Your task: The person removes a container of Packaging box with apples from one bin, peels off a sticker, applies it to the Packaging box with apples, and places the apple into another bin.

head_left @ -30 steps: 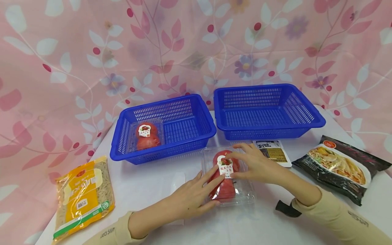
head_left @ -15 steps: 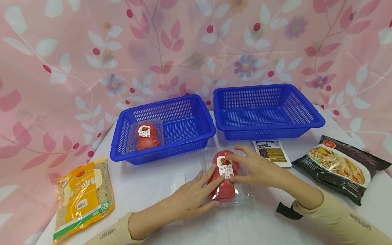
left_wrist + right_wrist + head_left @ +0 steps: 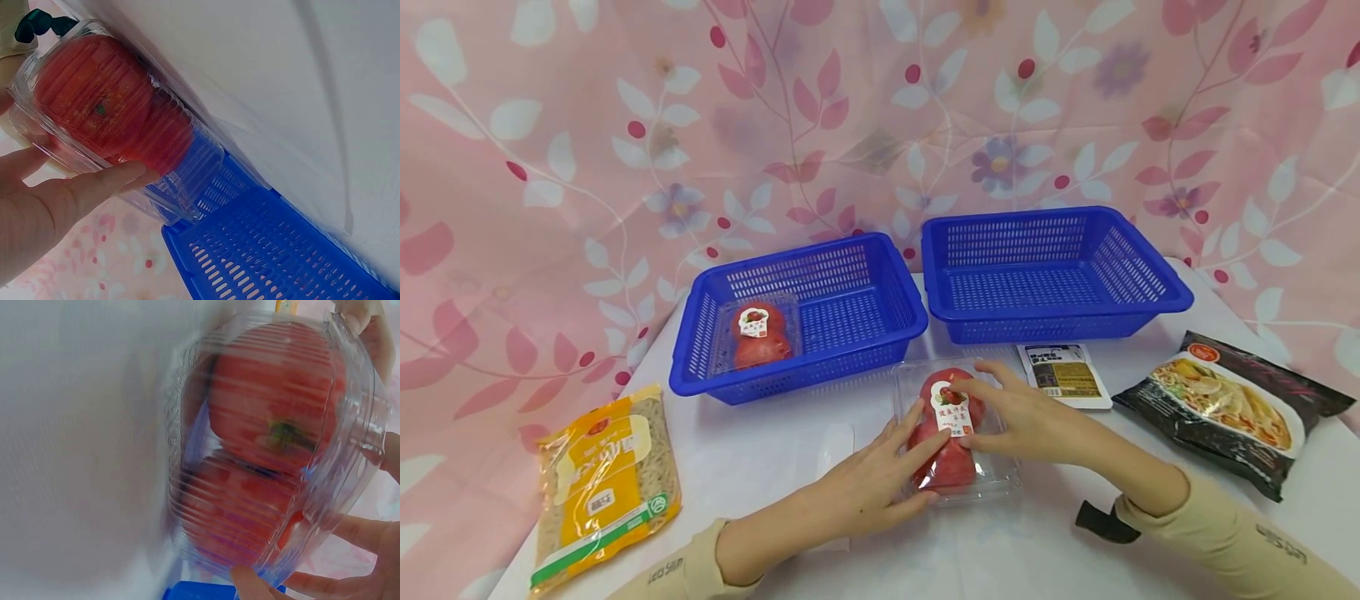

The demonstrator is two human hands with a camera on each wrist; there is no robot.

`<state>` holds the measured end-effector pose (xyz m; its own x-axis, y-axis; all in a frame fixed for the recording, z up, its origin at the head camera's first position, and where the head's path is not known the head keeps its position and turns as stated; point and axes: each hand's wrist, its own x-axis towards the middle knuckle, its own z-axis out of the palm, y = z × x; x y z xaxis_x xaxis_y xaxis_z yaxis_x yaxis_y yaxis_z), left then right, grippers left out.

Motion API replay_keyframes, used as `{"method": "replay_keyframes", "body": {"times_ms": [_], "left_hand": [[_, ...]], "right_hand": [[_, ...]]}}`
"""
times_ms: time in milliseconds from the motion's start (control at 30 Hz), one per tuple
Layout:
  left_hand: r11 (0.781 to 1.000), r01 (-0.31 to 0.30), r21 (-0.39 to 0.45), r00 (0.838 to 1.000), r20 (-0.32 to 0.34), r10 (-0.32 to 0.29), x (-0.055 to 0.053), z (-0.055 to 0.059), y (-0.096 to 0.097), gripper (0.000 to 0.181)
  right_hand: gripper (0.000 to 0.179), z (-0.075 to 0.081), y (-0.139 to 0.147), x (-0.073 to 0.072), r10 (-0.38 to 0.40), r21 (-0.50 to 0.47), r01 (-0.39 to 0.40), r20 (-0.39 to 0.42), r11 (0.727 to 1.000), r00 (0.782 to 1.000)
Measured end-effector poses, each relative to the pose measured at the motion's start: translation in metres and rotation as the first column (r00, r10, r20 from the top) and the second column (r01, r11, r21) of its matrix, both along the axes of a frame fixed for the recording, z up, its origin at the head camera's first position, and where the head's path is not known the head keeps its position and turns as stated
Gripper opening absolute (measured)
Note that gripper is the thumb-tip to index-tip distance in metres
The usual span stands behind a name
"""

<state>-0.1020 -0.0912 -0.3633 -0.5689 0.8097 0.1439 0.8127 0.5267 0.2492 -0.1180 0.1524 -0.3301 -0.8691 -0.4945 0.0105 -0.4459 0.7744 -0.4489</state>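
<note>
A clear plastic fruit box (image 3: 996, 479) holding two round red fruits lies on the white table, with a white label (image 3: 953, 410) on its lid. My left hand (image 3: 865, 483) reaches over from the left, its extended fingertips resting on the lid at the label's left and lower edge. From the right, my right hand (image 3: 1030, 412) spreads its fingers on the lid, forefinger at the label's top and thumb by its lower right edge. In the left wrist view, the red fruit (image 3: 94, 94) shows a green stem end through the ribbed wall. The right wrist view shows both fruits (image 3: 275, 394).
Behind stand two blue baskets; the left basket (image 3: 857, 342) holds another fruit box (image 3: 760, 333), the right basket (image 3: 1060, 329) nothing. A yellow grain bag (image 3: 606, 483) lies left. At right lie a small flat packet (image 3: 1063, 375) and a black noodle bag (image 3: 1232, 408). A pale sheet (image 3: 833, 446) shows beside my left hand.
My right thumb and fingers have shifted slightly over the lid, the thumb moving down along the label's edge. My left hand and the fruit box have stayed nearly in place.
</note>
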Motion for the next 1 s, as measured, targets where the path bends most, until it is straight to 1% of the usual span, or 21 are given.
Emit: {"method": "replay_keyframes", "body": {"times_ms": [100,200,267,400,500,600,767,900,1000], "left_hand": [[1.000,0.008,0.027,1.000,-0.009,-0.008,0.000,0.000,0.001,0.065],[0.999,-0.013,0.044,1.000,-0.014,0.014,0.000,-0.001,0.002,0.064],[0.998,-0.045,0.042,0.999,-0.018,0.046,0.000,-0.001,0.004,0.064],[0.989,-0.145,0.004,0.989,-0.016,0.145,0.000,0.000,0.009,0.066],[0.978,-0.207,-0.023,0.978,-0.020,0.206,0.000,0.000,0.012,0.068],[0.969,-0.244,-0.036,0.970,-0.018,0.243,-0.001,-0.001,0.015,0.071],[0.959,-0.276,-0.065,0.961,-0.008,0.276,-0.002,0.000,0.018,0.075],[0.958,-0.276,-0.083,0.961,-0.013,0.276,-0.002,0.001,0.018,0.075],[0.960,-0.270,-0.079,0.963,-0.015,0.269,-0.001,0.000,0.018,0.074]], "right_hand": [[0.065,-0.001,-0.001,0.001,0.001,-0.012,-0.001,-0.012,1.000,1.000],[0.063,-0.003,-0.002,0.001,0.006,-0.032,-0.007,-0.025,0.999,1.000],[0.061,-0.004,-0.003,0.001,0.012,-0.045,-0.013,-0.038,0.999,0.999],[0.061,-0.004,-0.005,0.001,0.008,-0.050,-0.010,-0.052,0.999,0.999],[0.064,-0.003,-0.007,0.001,0.002,-0.046,-0.004,-0.028,0.999,1.000],[0.064,-0.003,-0.007,0.001,0.002,-0.044,-0.002,-0.010,0.999,1.000],[0.063,-0.001,-0.008,0.002,-0.003,-0.040,0.003,0.008,0.999,1.000],[0.065,0.000,-0.008,0.003,-0.014,-0.034,0.015,0.037,0.999,0.999],[0.065,-0.001,-0.009,0.002,-0.016,-0.034,0.018,0.032,0.999,0.999]]}}
